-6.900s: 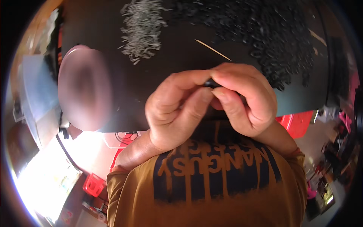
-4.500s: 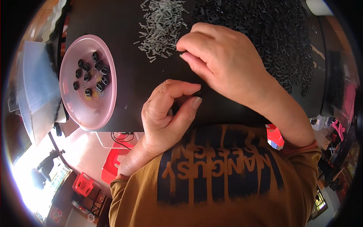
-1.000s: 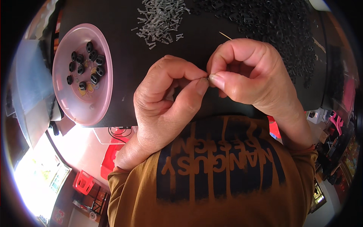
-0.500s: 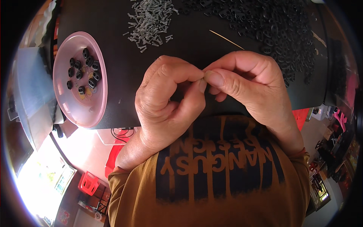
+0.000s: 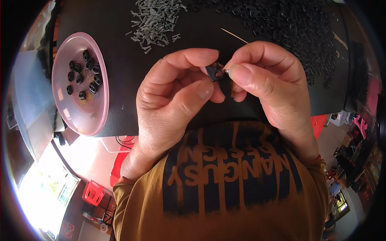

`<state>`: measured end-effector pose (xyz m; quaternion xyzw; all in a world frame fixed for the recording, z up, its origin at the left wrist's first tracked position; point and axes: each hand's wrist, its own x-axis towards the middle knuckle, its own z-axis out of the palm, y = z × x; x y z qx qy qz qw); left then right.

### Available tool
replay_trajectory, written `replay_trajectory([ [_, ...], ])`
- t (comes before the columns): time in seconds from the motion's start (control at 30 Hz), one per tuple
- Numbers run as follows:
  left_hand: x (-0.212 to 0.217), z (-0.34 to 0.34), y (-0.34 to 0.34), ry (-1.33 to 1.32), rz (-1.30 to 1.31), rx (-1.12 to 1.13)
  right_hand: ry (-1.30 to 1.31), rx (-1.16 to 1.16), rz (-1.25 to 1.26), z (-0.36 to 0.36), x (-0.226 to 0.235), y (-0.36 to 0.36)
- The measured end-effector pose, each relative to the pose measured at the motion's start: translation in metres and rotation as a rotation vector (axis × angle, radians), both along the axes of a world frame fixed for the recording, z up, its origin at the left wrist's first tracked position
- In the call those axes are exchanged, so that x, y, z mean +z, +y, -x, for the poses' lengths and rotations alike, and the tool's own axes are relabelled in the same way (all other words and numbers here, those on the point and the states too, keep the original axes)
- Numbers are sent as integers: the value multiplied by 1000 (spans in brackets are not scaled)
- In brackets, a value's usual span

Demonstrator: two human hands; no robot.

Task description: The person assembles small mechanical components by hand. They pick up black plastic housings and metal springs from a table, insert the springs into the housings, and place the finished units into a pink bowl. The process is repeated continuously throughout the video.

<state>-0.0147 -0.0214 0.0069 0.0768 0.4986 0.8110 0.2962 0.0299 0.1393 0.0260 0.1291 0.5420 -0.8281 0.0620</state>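
Since half a second ago both hands have drifted up and right, away from the pink plate [image 5: 68,116], and the small black clip piece [image 5: 214,72] now shows between the fingertips where before it was covered. Left hand [image 5: 173,104] is clamped on that piece, forefinger over the top and thumb under, holding it off the black table [image 5: 120,72]. Right hand [image 5: 267,86] is pinched shut, thumb and forefinger tips together, on something tiny and shiny right at the piece's right edge; too small to say if it's one of the springs. Hands are together, fingertips touching around the piece. Key relation: the piece sits between the two pinches, with the right fingertips touching it from the right, so that hand is the one working on it while the left only holds it. Its long axis looks roughly left-right, tilted a little; can't call it tighter than that. Relative to the plate: piece is well to its right, spring pile [image 5: 157,20] up and right of the plate, black parts heap [image 5: 297,28] far right, thin pale stick [image 5: 234,35] just above the hands. Plate holds a cluster of finished black pieces [image 5: 82,76] in its upper half.
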Motion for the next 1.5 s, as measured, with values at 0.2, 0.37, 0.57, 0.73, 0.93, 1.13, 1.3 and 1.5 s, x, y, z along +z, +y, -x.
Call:
replay_trajectory([
  [0.2, -1, -2, -1, 90, 58, -9, 40, -4, 20, 0, -3, 0],
  [0.37, -3, -4, 4, 182, 91, 67, 43, -1, 18, -1, -4, -3],
  [0.57, -5, -1, 2, 164, 94, 76, 32, -1, 2, -1, -4, -4],
  [0.73, -3, -2, 2, 102, 83, 66, 18, -37, 43, 0, -7, -5],
  [0.93, -3, -4, 7, 113, 124, 111, 24, -24, 109, 1, -5, -7],
  [1.13, -7, -3, 5, 126, 101, 91, 44, -23, 87, 2, -5, -8],
  [1.3, -10, -1, 3, 134, 57, 67, 40, -31, 91, 2, -5, -9],
  [1.5, -1, -3, 9, 106, 141, 110, 47, -31, 94, 1, -6, -10],
])
